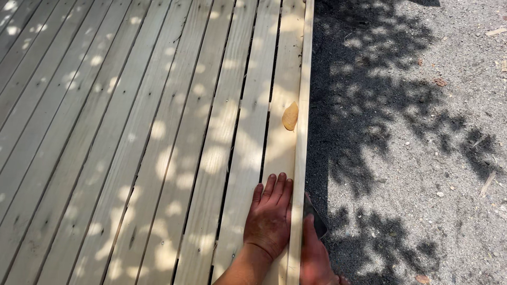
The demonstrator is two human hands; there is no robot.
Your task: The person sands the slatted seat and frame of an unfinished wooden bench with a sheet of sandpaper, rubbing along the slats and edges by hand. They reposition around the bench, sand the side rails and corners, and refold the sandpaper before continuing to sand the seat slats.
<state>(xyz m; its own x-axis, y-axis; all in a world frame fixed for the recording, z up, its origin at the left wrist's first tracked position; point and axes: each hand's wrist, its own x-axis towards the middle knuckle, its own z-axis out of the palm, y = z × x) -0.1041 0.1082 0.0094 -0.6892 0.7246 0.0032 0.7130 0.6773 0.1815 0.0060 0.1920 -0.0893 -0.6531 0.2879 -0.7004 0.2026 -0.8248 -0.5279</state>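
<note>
My left hand (269, 216) lies flat, fingers together, on the outermost plank (282, 95) of a pale wooden deck, pressed against the raised edge board (302, 132). My right hand (312, 253) is just outside that edge board, low in the view, closed around a dark flat object (316, 219) that sticks up past my fingers; what the object is I cannot tell. A dry yellow leaf (290, 116) rests on the plank against the edge board, well ahead of my left hand.
Parallel deck boards (132, 132) with narrow gaps run away to the left under dappled tree shade. Right of the edge board lies grey gravel ground (412, 132) with scattered dry leaves and twigs.
</note>
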